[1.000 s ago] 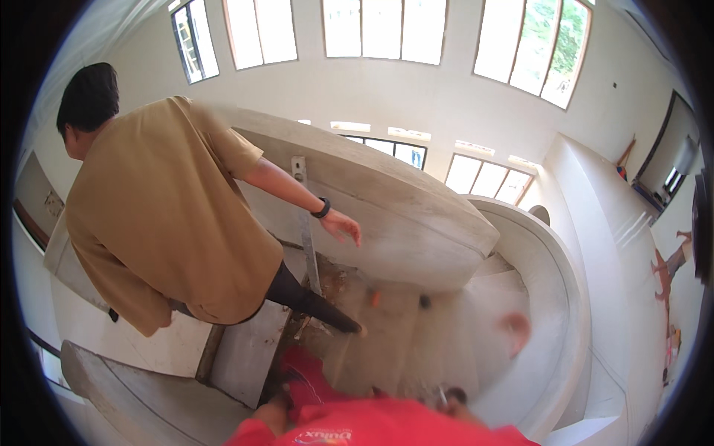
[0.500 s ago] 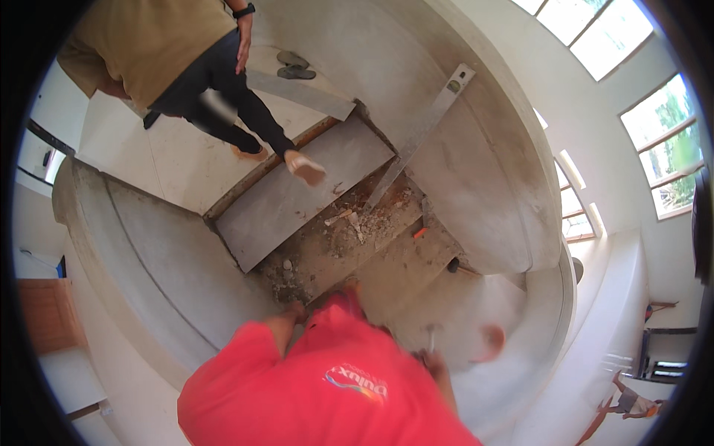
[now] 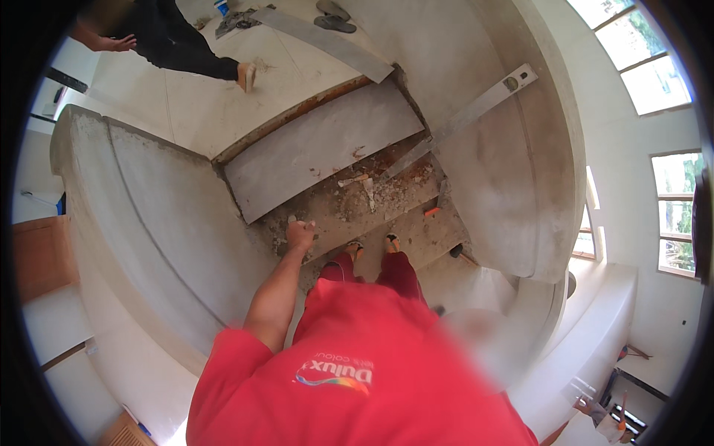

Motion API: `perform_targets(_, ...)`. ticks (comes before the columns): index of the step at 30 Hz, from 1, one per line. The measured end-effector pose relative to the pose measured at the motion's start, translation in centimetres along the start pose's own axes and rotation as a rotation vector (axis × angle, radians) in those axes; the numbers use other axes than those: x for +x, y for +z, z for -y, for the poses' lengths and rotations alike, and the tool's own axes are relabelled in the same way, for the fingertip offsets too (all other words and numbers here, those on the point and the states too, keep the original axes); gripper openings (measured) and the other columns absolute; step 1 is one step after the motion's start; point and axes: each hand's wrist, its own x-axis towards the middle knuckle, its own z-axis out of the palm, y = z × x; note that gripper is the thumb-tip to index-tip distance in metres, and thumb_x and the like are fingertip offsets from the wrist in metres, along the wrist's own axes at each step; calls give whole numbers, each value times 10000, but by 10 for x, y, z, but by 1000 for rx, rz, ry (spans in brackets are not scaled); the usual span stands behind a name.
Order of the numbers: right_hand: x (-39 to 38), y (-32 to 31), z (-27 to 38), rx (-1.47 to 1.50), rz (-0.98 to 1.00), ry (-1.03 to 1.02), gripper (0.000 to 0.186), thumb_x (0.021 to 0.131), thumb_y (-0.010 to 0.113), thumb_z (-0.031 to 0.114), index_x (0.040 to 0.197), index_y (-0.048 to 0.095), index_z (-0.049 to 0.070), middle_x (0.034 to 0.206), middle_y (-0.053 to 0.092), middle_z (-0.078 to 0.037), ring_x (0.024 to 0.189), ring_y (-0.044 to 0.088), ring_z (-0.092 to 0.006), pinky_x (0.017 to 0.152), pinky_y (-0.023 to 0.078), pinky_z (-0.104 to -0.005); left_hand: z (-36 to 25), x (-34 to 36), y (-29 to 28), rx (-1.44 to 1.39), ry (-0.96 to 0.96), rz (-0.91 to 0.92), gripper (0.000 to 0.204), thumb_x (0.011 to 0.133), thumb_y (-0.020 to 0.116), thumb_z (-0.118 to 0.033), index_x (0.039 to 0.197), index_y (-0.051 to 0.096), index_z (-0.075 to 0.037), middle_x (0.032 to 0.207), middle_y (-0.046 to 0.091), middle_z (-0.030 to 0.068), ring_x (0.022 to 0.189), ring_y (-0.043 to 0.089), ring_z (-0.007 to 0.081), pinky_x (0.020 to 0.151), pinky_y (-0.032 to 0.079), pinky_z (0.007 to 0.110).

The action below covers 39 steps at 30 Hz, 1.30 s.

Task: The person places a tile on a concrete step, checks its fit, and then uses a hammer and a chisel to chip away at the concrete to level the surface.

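My left hand (image 3: 301, 235) reaches forward over the dusty step (image 3: 331, 249), its fingers loosely curled but apart beside a small pale lump. My right hand is out of sight behind my red shirt and a blurred patch. Ahead lie a grey slab (image 3: 320, 149), a putty knife (image 3: 370, 193) among rubble, an orange-handled tool (image 3: 432, 211) and a black-headed mallet (image 3: 457, 250). A long metal level (image 3: 476, 108) leans against the curved wall on the right. My feet stand on the step below the rubble.
A co-worker (image 3: 178, 48) walks on the pale landing at top left, near sandals (image 3: 333, 21), rags (image 3: 234, 22) and a loose grey strip (image 3: 320, 41). Curved concrete balustrades (image 3: 149, 208) flank the stair. Another person (image 3: 595, 412) is partly visible at lower right.
The co-worker has moved up and away onto the landing. My view has tilted down to the steps. My left hand has moved forward, and my right hand has gone out of sight.
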Motion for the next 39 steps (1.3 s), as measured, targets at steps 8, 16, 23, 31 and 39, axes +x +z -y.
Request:
perform_targets(8,123,-54,87,-95,117,-80,128,873,667,39,788,633,-49,618,612,-124,483,595,-231,413,443,-383,173,-118,27,-461,-628,167,322,949,683,-269,981,677,51,871,719,153,704,714,277,580,576,430)
perform_targets(16,171,-91,240,-232,91,-313,114,861,655,59,834,592,-32,630,603,-115,472,591,-224,408,454,-378,174,-220,94,-51,-440,-92,302,911,704,-274,1054,739,-10,1017,747,218,930,728,339,814,556,411)
perform_targets(23,225,-113,197,-369,274,-652,123,889,643,101,851,579,4,620,584,-84,464,572,-189,398,460,-352,131,-117,44,-61,-419,-109,453,1018,563,-411,1099,722,5,1073,734,216,1003,692,392,897,515,460)
perform_targets(31,157,-78,134,-319,256,79,144,884,625,104,794,626,-8,603,592,-76,456,570,-181,408,468,-339,132,157,2,397,-183,-14,601,1113,319,-433,1377,570,45,1463,514,288,1390,461,427,1171,354,502)
perform_targets(39,168,-24,51,-573,343,394,304,922,697,245,756,636,-2,583,607,-82,506,607,-181,458,473,-378,134,392,92,508,19,-477,705,1090,279,-519,1648,139,-112,1714,97,167,1579,68,386,1237,99,636)
